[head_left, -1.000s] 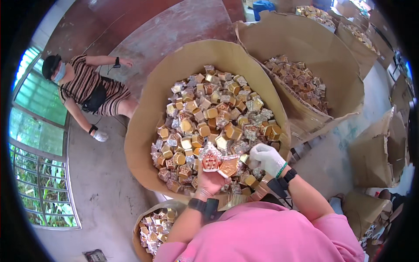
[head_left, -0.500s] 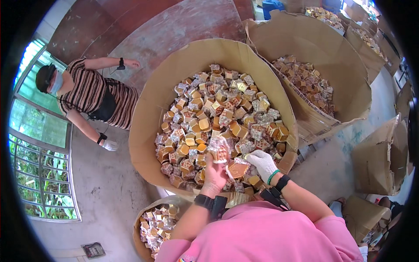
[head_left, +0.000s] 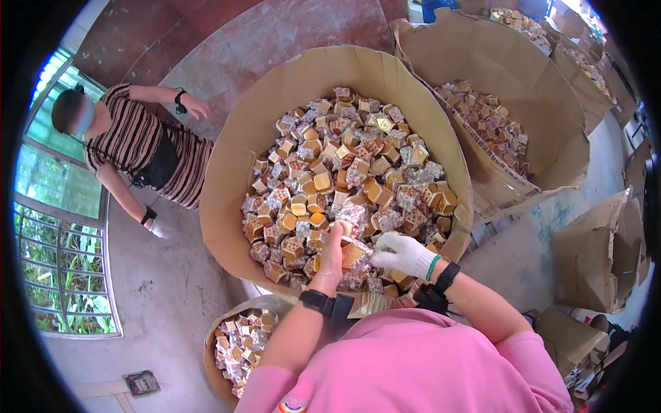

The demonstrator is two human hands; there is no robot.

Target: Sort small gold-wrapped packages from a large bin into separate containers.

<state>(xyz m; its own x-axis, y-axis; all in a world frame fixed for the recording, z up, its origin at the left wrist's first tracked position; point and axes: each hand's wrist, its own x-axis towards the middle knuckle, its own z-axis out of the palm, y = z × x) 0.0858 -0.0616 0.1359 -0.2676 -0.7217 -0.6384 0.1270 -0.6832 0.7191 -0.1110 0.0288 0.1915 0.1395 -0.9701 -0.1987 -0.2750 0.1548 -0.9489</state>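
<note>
My left hand (head_left: 332, 258), bare, is closed around a small brown-and-gold box (head_left: 353, 256) with clear plastic wrapping about it. Just above its thumb sits a crinkled, clear-wrapped box (head_left: 351, 216); whether the hand holds this one too is hard to tell. My right hand (head_left: 405, 254) wears a white knitted glove. Its fingers are curled in a pinch at the right side of the brown-and-gold box, and what lies between them is hidden. Both hands are over the near part of a large round cardboard bin (head_left: 231, 172) heaped with similar small boxes (head_left: 322, 181).
Behind on the right stands another cardboard bin (head_left: 496, 51), partly filled. A smaller bin of wrapped boxes (head_left: 244, 347) is by my left forearm. A co-worker in a striped top (head_left: 141, 138) stands at the left. An opened carton (head_left: 589, 255) is at the right.
The brown-and-gold box has moved left and up, close against my left palm. My right hand has shifted slightly left and its fingers have curled more. The co-worker's hands have moved a little left.
</note>
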